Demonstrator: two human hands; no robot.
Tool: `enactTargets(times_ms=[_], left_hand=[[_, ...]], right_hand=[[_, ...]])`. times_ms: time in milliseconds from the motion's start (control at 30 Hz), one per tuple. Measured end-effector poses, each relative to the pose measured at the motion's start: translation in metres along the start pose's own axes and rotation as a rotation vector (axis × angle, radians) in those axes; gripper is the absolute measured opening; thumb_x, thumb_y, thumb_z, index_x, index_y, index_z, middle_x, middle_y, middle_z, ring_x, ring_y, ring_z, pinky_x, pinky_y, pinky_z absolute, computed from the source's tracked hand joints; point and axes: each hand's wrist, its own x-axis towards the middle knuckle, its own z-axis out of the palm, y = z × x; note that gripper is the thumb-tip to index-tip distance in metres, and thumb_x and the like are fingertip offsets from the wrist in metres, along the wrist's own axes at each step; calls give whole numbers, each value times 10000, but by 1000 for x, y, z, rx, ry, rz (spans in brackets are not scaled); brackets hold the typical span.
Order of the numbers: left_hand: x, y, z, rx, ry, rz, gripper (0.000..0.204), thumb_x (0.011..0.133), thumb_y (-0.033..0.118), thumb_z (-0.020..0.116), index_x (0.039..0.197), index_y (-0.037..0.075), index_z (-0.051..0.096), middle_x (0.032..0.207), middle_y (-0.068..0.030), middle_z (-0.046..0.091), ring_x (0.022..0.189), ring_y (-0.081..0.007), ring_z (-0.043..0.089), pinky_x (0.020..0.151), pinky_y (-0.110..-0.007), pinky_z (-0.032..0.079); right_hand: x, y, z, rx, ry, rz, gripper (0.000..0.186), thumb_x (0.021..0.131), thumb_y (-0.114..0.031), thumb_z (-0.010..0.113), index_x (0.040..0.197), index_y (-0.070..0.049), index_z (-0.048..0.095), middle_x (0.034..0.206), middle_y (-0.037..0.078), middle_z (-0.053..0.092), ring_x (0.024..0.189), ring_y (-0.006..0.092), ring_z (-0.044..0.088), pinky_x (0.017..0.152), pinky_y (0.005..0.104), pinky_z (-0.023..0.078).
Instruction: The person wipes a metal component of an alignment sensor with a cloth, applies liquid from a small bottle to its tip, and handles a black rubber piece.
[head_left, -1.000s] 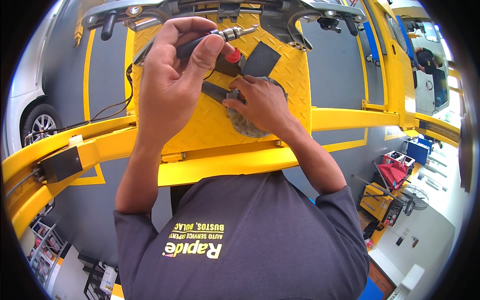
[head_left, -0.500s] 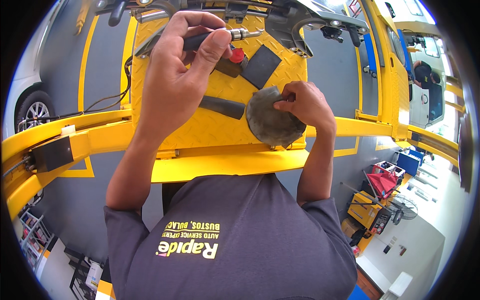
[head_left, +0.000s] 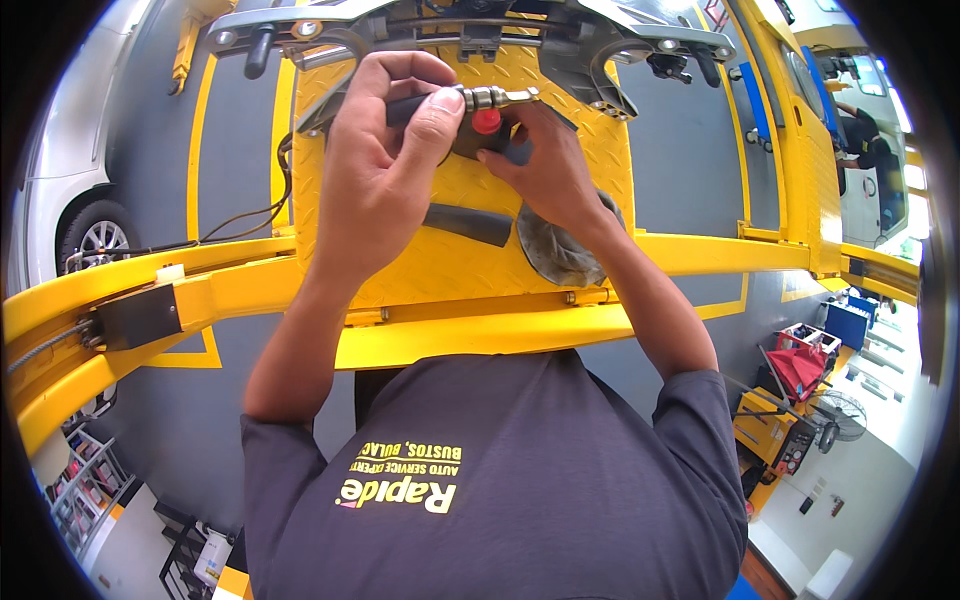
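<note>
My left hand is closed around a dark cylindrical part with a ribbed metal fitting and a narrow metal tip pointing right. Just below that tip is a small dark container with a red cap. My right hand has its thumb and fingers around this container, though its fingertips are partly hidden. A crumpled grey rag lies under my right wrist. To its left, a black flat-ended strip or tube rests on the yellow tread-plate platform.
A grey metal frame with bolt holes spans the far edge of the platform. Yellow lift arms extend to both sides. A white car stands at left, with a cable near it. At right are a fan and another person.
My right hand has let go of the grey rag and moved up and left to the red-capped container. My left hand still holds the metal-tipped part. The view has shifted slightly.
</note>
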Motion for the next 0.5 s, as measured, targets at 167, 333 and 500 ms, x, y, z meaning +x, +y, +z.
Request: enactTargets(times_ms=[167, 333, 500], left_hand=[[-1, -1, -3, 0, -16, -13, 218, 1010, 116, 616, 1190, -1, 578, 1063, -48, 613, 931, -68, 570, 830, -236, 491], [-6, 0, 7, 86, -37, -2, 229, 1002, 136, 626, 1183, 0, 588, 1069, -65, 640, 960, -112, 625, 886, -268, 522], [-11, -9, 18, 118, -105, -43, 245, 1003, 147, 628, 1194, -1, 585, 1080, -84, 662, 990, -141, 660, 906, -294, 534]], right_hand=[[-5, 2, -13, 114, 267, -103, 338, 843, -187, 835, 1151, -86, 740, 1083, 102, 736, 984, 281, 679, 891, 395, 544], [-6, 13, -43, -192, 714, -393, 384, 819, -151, 857, 1190, -184, 761, 1173, 47, 723, 1112, 251, 634, 991, 400, 480], [-21, 12, -60, -519, 894, -475, 469, 765, -116, 915, 1201, -205, 765, 1233, 11, 728, 1165, 201, 629, 1030, 377, 418]])
